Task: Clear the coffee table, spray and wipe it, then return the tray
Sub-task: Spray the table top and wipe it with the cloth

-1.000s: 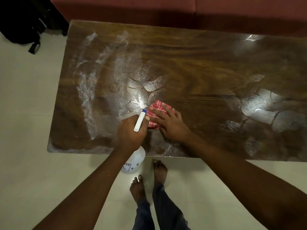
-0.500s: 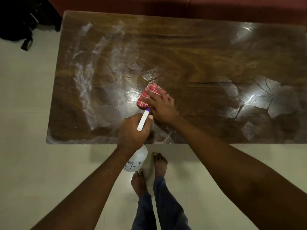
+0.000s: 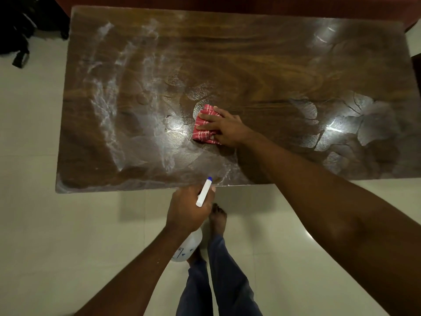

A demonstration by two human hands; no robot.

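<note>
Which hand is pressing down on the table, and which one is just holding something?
The right hand presses flat on the red cloth on the table. The left hand hangs off the table's near edge, gripping the spray bottle.

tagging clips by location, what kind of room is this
Probably a home living room: a low wooden coffee table stands before a reddish sofa on a pale tiled floor, with a dark bag beside it.
</note>
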